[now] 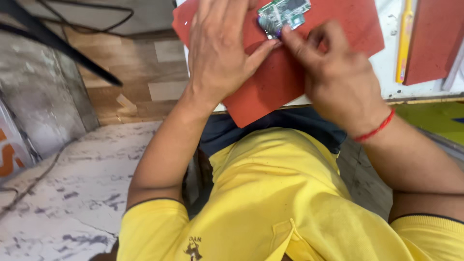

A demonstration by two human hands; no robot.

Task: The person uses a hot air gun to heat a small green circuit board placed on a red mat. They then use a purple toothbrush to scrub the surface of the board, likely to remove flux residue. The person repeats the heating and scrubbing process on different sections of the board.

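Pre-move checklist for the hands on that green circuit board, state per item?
1. Circuit board lies on the red mat: ok.
2. Left hand steadies the board, thumb at its lower edge: ok.
3. Right hand fingertip touches the board's lower corner: ok.
4. Whole board in view: not ok, top cut off by frame.
5. Mat fully on the white table: not ok, one corner overhangs the edge.
6. Tool in either hand: cannot tell.

A small green circuit board [282,14] lies flat on a red mat [275,82], near the mat's far edge. It is roughly rectangular, set at a slight slant, and dotted with pale silvery components. A purplish part shows at its near corner. Its far edge runs out of view.
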